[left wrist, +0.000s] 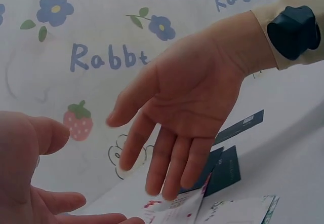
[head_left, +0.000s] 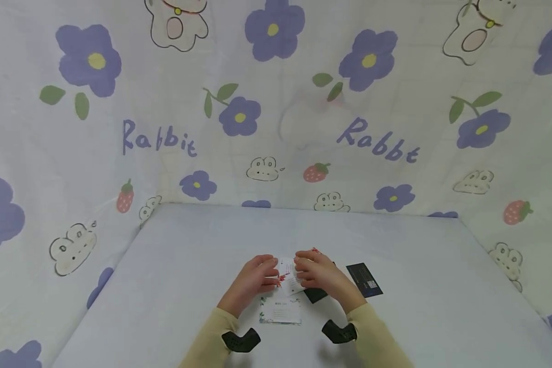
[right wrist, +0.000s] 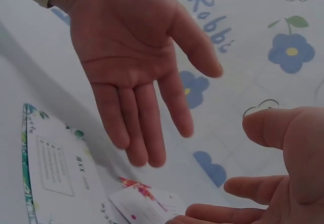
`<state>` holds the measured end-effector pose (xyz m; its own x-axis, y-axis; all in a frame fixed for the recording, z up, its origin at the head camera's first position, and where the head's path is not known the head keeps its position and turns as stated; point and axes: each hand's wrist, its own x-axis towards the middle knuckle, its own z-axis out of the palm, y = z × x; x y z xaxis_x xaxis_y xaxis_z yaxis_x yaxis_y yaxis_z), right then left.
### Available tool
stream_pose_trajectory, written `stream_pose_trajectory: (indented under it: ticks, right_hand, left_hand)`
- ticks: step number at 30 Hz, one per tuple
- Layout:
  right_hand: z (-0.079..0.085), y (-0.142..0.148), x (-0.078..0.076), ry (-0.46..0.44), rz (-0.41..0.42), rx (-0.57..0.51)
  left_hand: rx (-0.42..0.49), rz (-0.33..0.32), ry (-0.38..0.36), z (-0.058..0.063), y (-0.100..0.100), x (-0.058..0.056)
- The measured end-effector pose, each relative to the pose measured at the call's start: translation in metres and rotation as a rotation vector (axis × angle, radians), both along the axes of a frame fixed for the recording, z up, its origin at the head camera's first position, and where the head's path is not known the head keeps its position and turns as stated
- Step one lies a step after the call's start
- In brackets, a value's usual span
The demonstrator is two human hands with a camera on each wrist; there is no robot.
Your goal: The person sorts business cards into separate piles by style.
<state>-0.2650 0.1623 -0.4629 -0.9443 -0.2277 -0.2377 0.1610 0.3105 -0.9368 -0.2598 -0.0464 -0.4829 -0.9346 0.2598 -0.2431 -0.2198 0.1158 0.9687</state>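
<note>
My left hand (head_left: 253, 278) is at the left side of a white card with red flowers (head_left: 286, 276), fingers relaxed and loosely bent. Opposite it, my right hand (head_left: 324, 276) hovers at the card's right side. In the wrist views both palms face each other with fingers extended, and neither grips anything; whether fingertips touch the card cannot be told. Nearer me lies a small stack of white cards with green leaf borders (head_left: 280, 311). A dark card (head_left: 316, 295) shows partly from under the right hand, which hides the rest.
Another dark card (head_left: 365, 279) with a small pale square lies on the white tabletop (head_left: 202, 245), right of the right hand. A printed cloth (head_left: 294, 117) with flowers and rabbits hangs behind and at both sides. Black wrist devices (head_left: 241, 340) sit over both sleeves.
</note>
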Motion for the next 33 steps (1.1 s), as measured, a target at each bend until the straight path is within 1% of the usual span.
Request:
stream_pose_trajectory:
  ticks: [3, 7, 14, 19, 24, 30, 33]
  right_hand:
    - [-0.006, -0.004, -0.003, 0.001, -0.005, 0.024]
    - [-0.01, 0.002, -0.002, 0.006, -0.025, 0.022]
    - [-0.01, 0.017, -0.003, 0.014, -0.091, 0.067]
    - [-0.009, 0.024, -0.006, 0.006, -0.124, 0.094]
    - [-0.009, 0.026, -0.007, -0.015, -0.122, 0.08]
    - [-0.011, 0.028, -0.011, -0.03, -0.139, 0.069]
    - [-0.011, 0.028, -0.014, -0.045, -0.148, 0.068]
  left_hand:
    - [-0.013, -0.017, -0.018, -0.003, 0.004, -0.001]
    - [-0.044, -0.042, -0.027, -0.008, 0.011, 0.0]
    - [-0.06, -0.057, -0.034, -0.006, 0.009, 0.001]
    - [-0.039, -0.049, -0.043, -0.005, 0.008, 0.002]
    - [-0.022, -0.034, -0.057, -0.006, 0.008, 0.003]
    - [-0.044, 0.0, -0.066, -0.006, 0.007, 0.003]
    - [-0.039, 0.003, -0.077, -0.005, 0.008, 0.002]
